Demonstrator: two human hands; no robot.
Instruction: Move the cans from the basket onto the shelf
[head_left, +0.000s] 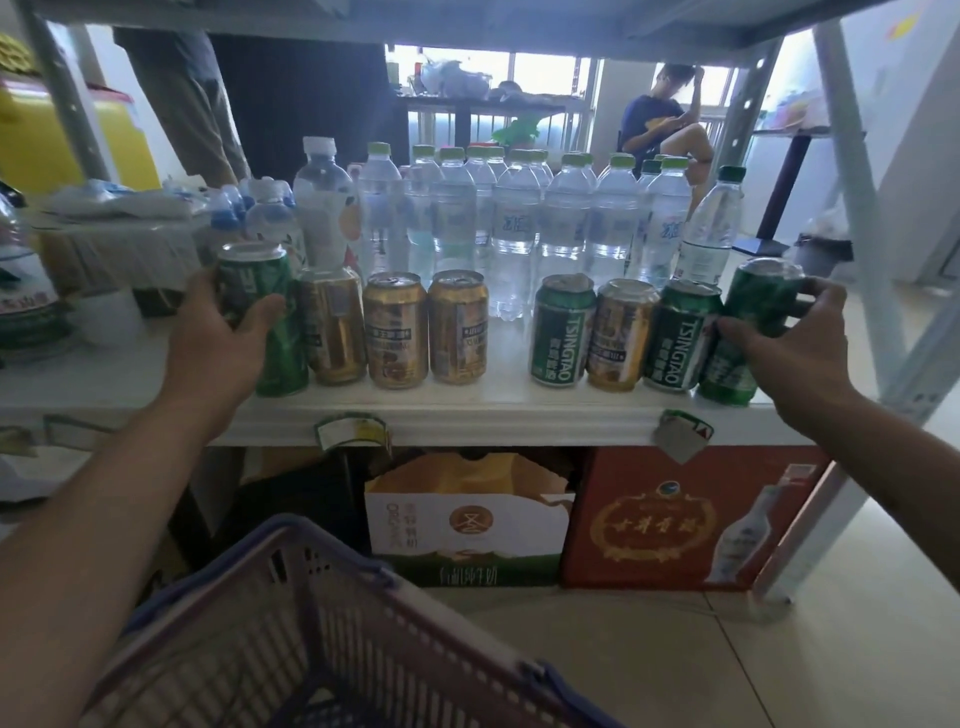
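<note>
The left hand (218, 332) is gripping a green can (270, 332) at the row's left end on the shelf (467, 415); the right hand (789, 348) is clasping another green can (748, 322) at the right end, above the basket (249, 566).

1. "TSINGTAO" runs vertically in white on a green can (563, 332) on the shelf (467, 410).
2. A second green can (680, 338) further right bears the same "TSINGTAO".
3. Other labels are not legible.

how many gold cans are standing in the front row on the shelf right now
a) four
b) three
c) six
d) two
a) four: three gold cans stand together right of the left hand's green can, and one more gold can sits between two green Tsingtao cans on the right.
</note>
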